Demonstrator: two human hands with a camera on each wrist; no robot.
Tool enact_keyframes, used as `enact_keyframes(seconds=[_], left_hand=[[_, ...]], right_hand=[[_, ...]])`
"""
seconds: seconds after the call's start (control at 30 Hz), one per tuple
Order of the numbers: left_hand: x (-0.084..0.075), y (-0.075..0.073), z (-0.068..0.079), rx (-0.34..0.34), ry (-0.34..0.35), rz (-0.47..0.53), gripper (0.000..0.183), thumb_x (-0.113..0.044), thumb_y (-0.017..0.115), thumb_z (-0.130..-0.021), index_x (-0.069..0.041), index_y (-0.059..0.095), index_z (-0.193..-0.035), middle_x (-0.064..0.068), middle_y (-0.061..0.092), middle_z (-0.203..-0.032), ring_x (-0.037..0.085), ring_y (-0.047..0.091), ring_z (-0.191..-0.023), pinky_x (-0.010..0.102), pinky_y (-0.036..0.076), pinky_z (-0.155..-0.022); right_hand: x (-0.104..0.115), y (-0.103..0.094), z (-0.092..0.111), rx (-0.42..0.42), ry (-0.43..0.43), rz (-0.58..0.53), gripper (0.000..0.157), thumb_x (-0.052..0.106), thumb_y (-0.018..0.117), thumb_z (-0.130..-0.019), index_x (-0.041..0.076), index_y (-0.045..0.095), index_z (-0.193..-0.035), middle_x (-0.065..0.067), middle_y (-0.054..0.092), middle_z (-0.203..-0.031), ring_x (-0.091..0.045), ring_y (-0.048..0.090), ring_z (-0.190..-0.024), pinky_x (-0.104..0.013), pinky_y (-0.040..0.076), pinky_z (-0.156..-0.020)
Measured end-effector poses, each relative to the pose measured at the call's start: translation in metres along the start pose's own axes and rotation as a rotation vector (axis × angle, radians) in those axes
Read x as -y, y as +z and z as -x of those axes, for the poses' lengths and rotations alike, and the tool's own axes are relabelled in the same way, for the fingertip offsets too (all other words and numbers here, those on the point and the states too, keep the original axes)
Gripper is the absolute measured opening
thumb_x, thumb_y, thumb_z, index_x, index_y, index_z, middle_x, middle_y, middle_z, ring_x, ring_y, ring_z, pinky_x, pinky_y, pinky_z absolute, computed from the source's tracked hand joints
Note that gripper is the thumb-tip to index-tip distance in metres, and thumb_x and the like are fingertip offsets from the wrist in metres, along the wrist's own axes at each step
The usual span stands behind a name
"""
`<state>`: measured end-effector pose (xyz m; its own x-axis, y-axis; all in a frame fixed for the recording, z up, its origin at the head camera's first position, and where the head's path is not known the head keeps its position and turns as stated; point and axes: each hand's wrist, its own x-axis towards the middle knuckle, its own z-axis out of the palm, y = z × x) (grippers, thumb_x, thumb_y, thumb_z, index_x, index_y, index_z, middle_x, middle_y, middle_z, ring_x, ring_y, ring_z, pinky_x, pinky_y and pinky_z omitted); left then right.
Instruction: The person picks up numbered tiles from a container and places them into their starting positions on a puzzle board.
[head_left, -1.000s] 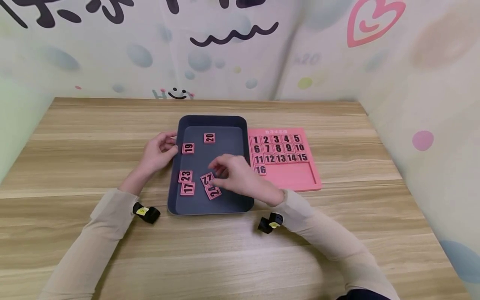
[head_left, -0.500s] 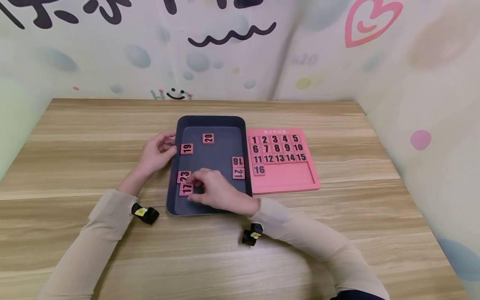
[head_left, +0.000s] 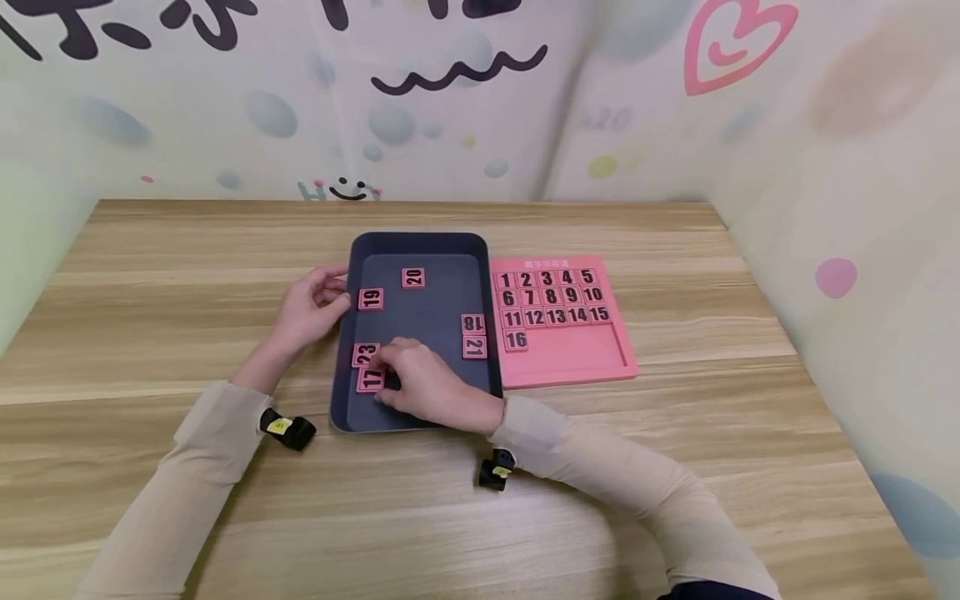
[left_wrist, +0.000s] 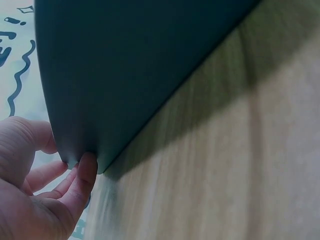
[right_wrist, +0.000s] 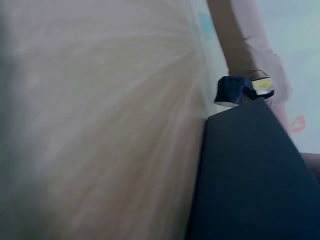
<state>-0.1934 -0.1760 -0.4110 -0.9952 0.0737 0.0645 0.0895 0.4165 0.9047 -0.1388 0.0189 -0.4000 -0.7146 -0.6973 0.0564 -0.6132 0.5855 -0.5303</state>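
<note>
My left hand (head_left: pixel 307 308) holds the left side of the dark tray (head_left: pixel 414 242), its thumb and fingertips at the rim. The left wrist view shows that hand (left_wrist: pixel 45 195) at a corner of the tray's outer wall (left_wrist: pixel 115 65). Inside the tray, my right hand (head_left: pixel 431 383) pinches the pink tile numbered 17 (head_left: pixel 369 381), thumb below it and fingers above. Tile 23 (head_left: pixel 363 355) lies just behind, partly covered by the fingertips. Tiles 19 (head_left: pixel 371 299), 20 (head_left: pixel 413 277), 18 (head_left: pixel 473 323) and 21 (head_left: pixel 474 347) lie apart from the hand.
Right of the tray is a pink number-puzzle board (head_left: pixel 570 362), tiles 1 to 16 in rows at its upper part. A wooden table (head_left: pixel 225 233) carries both. A printed wall sheet (head_left: pixel 465 150) rises behind. Wrist cameras (head_left: pixel 495 469) sit on both sleeves.
The right hand has moved left from two tilted tiles to tile 17, uncovering tiles 18 and 21. Its arm now covers where the tilted tiles lay. The left hand stays at the tray.
</note>
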Motion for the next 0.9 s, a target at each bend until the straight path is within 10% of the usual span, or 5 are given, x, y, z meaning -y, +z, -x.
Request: enact_keyframes(seconds=[0.9], left_hand=[[-0.0019, 0.0007, 0.0002, 0.001, -0.011, -0.010, 0.045, 0.002, 0.052, -0.088, 0.009, 0.045, -0.132, 0.029, 0.055, -0.111, -0.002, 0.051, -0.077, 0.009, 0.042, -0.069]], right_hand=[[-0.0024, 0.0033, -0.0014, -0.013, 0.037, 0.217, 0.023, 0.021, 0.076, -0.076, 0.008, 0.065, -0.092, -0.001, 0.058, -0.084, -0.016, 0.049, -0.080, -0.024, 0.041, -0.069]])
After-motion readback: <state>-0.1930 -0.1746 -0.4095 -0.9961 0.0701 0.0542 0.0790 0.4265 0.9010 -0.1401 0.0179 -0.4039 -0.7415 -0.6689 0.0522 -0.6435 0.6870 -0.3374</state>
